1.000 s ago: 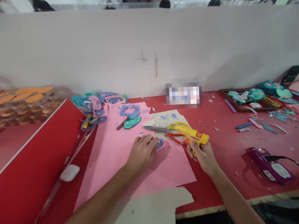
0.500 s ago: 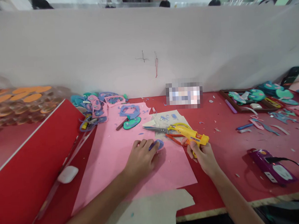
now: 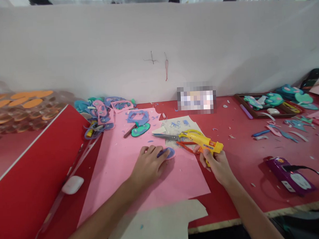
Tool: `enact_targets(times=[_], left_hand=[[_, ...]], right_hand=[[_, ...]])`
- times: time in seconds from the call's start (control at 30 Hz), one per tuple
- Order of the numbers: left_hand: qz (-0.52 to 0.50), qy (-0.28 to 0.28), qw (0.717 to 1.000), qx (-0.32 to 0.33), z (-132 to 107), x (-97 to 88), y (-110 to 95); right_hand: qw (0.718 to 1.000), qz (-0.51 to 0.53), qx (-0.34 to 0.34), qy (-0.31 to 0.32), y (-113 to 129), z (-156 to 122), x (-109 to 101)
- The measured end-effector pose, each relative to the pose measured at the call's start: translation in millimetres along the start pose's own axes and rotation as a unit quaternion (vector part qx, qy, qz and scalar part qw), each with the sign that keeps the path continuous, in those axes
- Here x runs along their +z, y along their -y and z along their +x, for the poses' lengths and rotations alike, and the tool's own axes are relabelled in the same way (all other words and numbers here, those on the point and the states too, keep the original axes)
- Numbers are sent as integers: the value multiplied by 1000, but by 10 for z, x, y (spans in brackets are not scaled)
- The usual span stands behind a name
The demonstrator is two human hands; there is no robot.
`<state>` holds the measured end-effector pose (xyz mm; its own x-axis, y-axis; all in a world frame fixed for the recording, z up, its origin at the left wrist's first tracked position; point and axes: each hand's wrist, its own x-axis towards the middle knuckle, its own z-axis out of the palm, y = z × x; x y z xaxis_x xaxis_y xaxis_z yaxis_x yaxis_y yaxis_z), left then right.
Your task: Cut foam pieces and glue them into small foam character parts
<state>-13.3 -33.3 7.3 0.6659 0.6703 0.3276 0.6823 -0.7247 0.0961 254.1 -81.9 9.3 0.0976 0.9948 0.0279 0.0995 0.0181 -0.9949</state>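
Note:
My left hand [image 3: 148, 164] lies flat on a large pink foam sheet [image 3: 130, 170], its fingertips pressing a small blue and pink oval cut-out [image 3: 168, 153]. My right hand [image 3: 215, 163] grips a yellow glue gun [image 3: 202, 142], whose nozzle points left toward the cut-out. Scissors [image 3: 173, 137] with yellow and orange handles lie just beyond the gun on a cream sheet [image 3: 179, 125].
A pile of foam shapes [image 3: 106, 109] lies at the back left, with a green and blue piece [image 3: 140, 129] nearby. A purple power strip [image 3: 290, 176] with a black cable sits at right. A tray [image 3: 267, 106] of finished shapes is at back right. A red roll [image 3: 27, 174] lies at left.
My left hand has pulled back slightly so the blue cut-out shows under its fingertips. The right hand and glue gun have barely moved.

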Motion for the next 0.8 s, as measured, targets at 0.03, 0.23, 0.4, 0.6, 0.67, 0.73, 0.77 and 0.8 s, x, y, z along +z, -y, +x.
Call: enact_targets(times=[0.03,0.23,0.4,0.6,0.67,0.73,0.77,0.8], left_hand=[[-1,5,1000,1,-1,2,10],[-33,-16,999,-3,0,6,68],[-125,-81,981,-121,20,1,228],[-191,19,966,-174,39,37,399],[-198,27,965,-173,37,57,406],[-200,24,964,-174,36,67,393],[-200,22,964,-175,37,68,382],[-199,20,964,-177,40,66,370]], right_hand=[[1000,1,1,0,-10,1,-2],[1000,-11,1,-2,-23,0,-1],[999,-35,-13,-8,5,-3,13],[992,-119,-35,-10,-48,-24,44],[986,-157,-58,-9,-62,-31,60],[977,-194,-90,1,-58,-36,80],[972,-210,-108,7,-52,-37,92],[966,-226,-126,13,-45,-39,105]])
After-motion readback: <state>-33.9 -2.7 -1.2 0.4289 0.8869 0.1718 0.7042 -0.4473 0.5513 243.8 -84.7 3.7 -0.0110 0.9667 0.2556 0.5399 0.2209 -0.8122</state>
